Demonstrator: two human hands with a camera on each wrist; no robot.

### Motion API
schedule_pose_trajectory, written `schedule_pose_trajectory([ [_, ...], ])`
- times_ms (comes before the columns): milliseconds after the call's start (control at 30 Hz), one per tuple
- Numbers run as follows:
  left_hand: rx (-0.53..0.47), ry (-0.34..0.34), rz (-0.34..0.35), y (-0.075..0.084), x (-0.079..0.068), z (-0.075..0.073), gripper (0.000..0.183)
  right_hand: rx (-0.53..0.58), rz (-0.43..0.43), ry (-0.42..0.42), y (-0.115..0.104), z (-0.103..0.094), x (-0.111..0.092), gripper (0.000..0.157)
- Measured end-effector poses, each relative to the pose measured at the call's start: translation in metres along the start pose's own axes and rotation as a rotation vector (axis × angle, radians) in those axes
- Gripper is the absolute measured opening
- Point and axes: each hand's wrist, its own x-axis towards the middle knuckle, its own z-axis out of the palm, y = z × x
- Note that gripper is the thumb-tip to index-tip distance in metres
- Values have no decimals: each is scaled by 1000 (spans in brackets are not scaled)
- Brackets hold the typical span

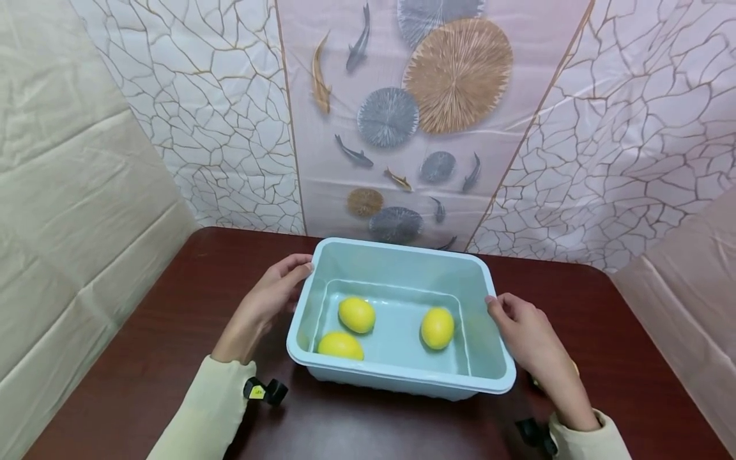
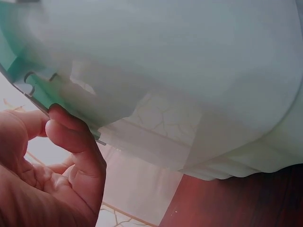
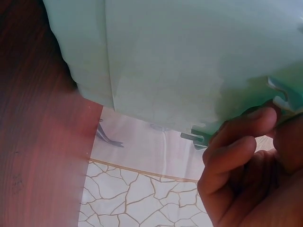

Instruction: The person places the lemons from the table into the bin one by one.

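In the head view, a pale blue plastic basin (image 1: 397, 262) sat in the lower middle of the frame, above the dark wooden surface (image 1: 368, 428); whether its base touched down could not be told. Inside lay two lemons at the left, an upper lemon (image 1: 356, 315) and a lower lemon (image 1: 340, 345), and a third lemon (image 1: 437, 328) at the right. The left hand (image 1: 273, 294) and right hand (image 1: 526, 329) gripped opposite short rims, fingers curled in and nearly closed. The basin looked light and fairly stiff, smooth enough to slip, unlikely to break; the loose lemons would probably roll if it tipped. The short rims, held level at mid-length, seemed the best hold.

In the left wrist view, the fingers bent up at the left of the frame, tips against the underside of the rim, where the lip should resist slipping.

In the right wrist view, the fingers curled at the lower right, beside a notched tab (image 3: 294, 97) beneath the rim; the thin wall might flex slightly if squeezed.
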Motion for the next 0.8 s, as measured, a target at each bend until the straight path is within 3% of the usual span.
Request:
schedule_pose_trajectory([
  [467, -7, -6, 12, -3, 0, -4, 40, -12, 0, 7, 1, 3, 1, 46],
  [600, 78, 30, 37, 0, -2, -3, 39, -4, 10, -8, 1, 2, 1, 47],
  [800, 308, 146, 128, 7, -15, -3, 31, 1, 11, -29, 2, 1, 0, 55],
])
